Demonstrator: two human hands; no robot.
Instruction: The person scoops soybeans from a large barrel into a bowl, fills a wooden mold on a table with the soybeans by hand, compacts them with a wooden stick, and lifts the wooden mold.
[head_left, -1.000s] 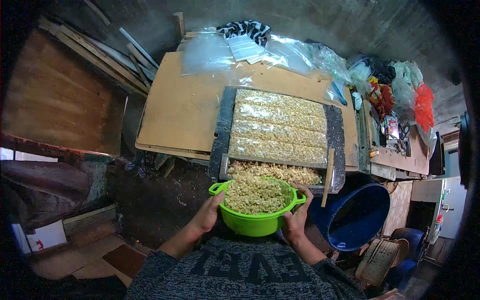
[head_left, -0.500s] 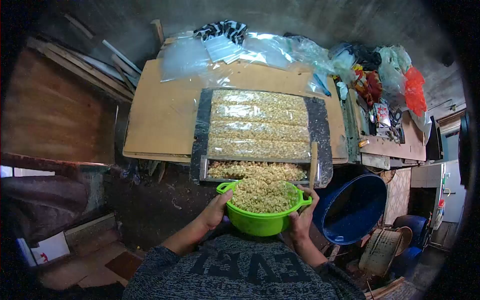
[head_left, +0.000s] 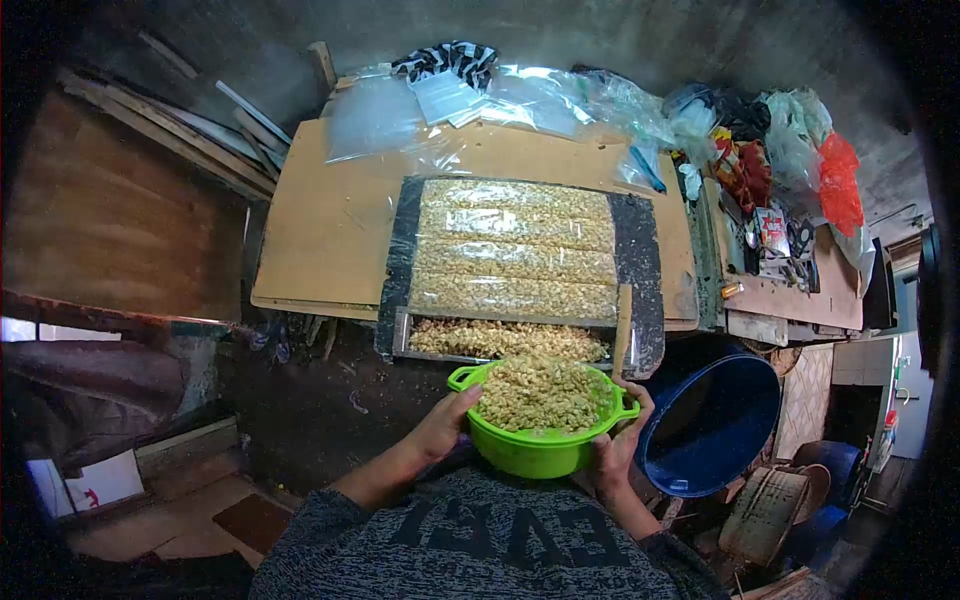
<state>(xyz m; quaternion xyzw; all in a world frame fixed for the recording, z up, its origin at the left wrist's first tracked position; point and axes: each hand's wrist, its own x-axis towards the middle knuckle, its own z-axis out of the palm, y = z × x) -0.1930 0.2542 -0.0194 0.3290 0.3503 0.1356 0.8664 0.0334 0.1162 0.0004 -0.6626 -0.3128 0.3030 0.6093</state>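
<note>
Closest on my head feed: dark grey shirt with black lettering [head_left: 500, 535]. I have the left hand [head_left: 440, 425] gripping one side of a round bright-green two-handled bowl [head_left: 530, 460], and the right hand [head_left: 622, 440] wrapped around its other handle. Bowl sits level in front of the shirt, heaped with pale puffed grain [head_left: 545, 395]; its far rim overlaps the near edge of a worn black board [head_left: 640, 240], I can't tell if touching. Large blue plastic drum [head_left: 665, 440] to the right, mouth facing up at an angle. On the board: loose grain in a narrow framed slot [head_left: 470, 338], then four packed grain rows [head_left: 515, 245] under clear film. Thin wooden strip [head_left: 624, 320] along the right side. Board lies on a tan wooden tabletop [head_left: 330, 240]. Farther back: clear plastic sheets [head_left: 370, 125], red plastic bag [head_left: 840, 180] at far right.
</note>
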